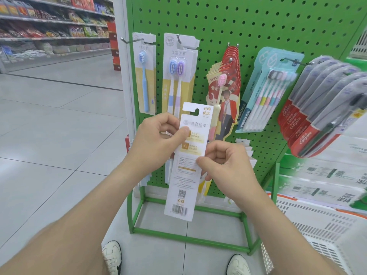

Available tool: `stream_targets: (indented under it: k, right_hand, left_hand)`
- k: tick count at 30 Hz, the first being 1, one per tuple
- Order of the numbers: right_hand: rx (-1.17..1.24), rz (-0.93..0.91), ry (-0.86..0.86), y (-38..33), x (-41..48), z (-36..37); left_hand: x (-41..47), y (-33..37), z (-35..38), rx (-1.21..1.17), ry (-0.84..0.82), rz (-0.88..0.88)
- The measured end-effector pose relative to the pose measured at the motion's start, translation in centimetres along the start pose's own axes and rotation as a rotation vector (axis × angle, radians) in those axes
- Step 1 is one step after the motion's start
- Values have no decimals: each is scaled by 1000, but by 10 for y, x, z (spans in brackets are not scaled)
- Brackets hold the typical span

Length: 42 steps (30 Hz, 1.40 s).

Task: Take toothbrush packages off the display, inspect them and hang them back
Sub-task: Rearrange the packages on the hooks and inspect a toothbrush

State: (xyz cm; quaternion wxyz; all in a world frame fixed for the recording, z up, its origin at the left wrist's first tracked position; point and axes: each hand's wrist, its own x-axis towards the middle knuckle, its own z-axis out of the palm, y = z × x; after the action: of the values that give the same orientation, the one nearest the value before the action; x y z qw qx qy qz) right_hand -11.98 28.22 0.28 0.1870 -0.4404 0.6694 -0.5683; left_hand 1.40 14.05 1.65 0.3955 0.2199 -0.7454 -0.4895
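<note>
The toothbrush package (185,161) is off the display and held in front of the green pegboard (248,26), back face toward the camera, upright with a slight lean. Both hands are closed on it in pinch grips. The left hand (158,137) has its thumb pressed on the upper left of the printed card, fingers curled behind. The right hand (224,165) pinches the right edge near mid-height, thumb on the face.

Handling assessment: the item appears to be a thin card backing, most likely with a blister on the hidden side. Judged light, moderately stiff along its length, liable to bend or crease if squeezed at one end. The card surface looks smooth, so edge pinches could slip.

Recommended hold for rehanging: near the top, just below the hang slot (195,111), leaving the slot clear. The likely home peg (179,39) is above, on the matching twin-brush stock (176,76), left of the red packs (231,66).
</note>
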Motion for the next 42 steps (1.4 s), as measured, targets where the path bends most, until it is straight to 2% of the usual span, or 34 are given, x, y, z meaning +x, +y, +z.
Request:
stream_targets:
  k: [6,12,19,23,28,33,37,42]
  right_hand:
    - [-40,75,-93,-2,1,0]
    - [110,-9,130,-4,5,1]
    - [208,-75,157,-6,6,1]
    - [220,-42,189,-3,6,-1]
    - [316,93,157,-4,5,0]
    - [267,114,107,0,8,-7]
    - [124,34,42,5,4,1]
    - [201,57,-21,4,5,2]
  left_hand:
    - [1,2,0,-71,-82,15]
    - [1,5,-2,-81,-180,0]
    - [3,-1,-1,-28,-261,0]
    - [3,-3,-2,-12,-314,-2]
    - [2,-4,-3,29,-364,-19]
    - [0,0,-1,38,-293,-34]
    - [-2,0,4,13,-227,-58]
    - [-3,-3,12,-11,-131,-58]
